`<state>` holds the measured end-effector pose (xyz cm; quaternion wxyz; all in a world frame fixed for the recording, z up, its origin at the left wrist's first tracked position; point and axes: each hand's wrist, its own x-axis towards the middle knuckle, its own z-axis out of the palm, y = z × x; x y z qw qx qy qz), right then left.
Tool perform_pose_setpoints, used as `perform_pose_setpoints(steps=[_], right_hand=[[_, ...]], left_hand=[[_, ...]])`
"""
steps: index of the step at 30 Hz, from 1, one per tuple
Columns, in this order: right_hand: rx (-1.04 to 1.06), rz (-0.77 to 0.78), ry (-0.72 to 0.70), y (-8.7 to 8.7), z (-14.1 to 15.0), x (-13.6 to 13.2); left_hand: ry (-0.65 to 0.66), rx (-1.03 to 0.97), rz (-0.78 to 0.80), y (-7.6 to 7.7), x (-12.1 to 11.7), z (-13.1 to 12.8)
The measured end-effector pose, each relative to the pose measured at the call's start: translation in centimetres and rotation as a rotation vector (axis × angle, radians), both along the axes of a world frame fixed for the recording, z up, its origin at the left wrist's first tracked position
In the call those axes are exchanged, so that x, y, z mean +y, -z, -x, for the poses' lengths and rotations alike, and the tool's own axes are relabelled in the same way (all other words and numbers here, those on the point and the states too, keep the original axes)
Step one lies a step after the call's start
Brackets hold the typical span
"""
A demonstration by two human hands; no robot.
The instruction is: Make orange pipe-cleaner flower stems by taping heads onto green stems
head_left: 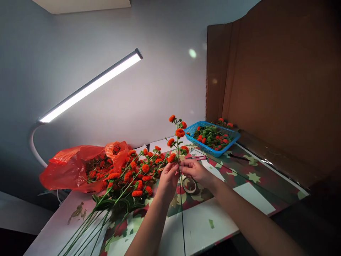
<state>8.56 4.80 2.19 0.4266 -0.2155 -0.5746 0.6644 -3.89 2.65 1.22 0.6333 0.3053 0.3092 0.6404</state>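
Note:
Upright in front of me stands an artificial flower stem point(182, 209) carrying several fuzzy orange blossoms point(179, 132). My left hand point(169, 175) pinches it just under the lowest blossom. From the other side my right hand point(194, 170) also has its fingers closed on the stem, close to the left fingertips. Whatever small piece may lie between the fingertips is too small to make out. Below my right hand a roll of tape point(189, 185) lies on the table. A pile of finished-looking orange flower stems point(133, 177) lies to the left of my hands.
A red plastic bag point(69, 167) holds more orange flowers at the left. At the back right, a blue basket point(217, 153) contains green sprigs and orange blossoms. Pink-handled scissors point(197, 157) lie behind my right hand. A lit lamp point(92, 87) hangs over the left; cardboard point(271, 81) stands right.

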Motion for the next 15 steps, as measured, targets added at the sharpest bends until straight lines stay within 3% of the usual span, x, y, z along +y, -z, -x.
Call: perform_pose_setpoints(steps=[15], right_hand=[[-0.017, 0.029, -0.022, 0.50, 0.09, 0.15]], left_hand=[[-0.163, -0.092, 0.055, 0.17, 0.47, -0.52]])
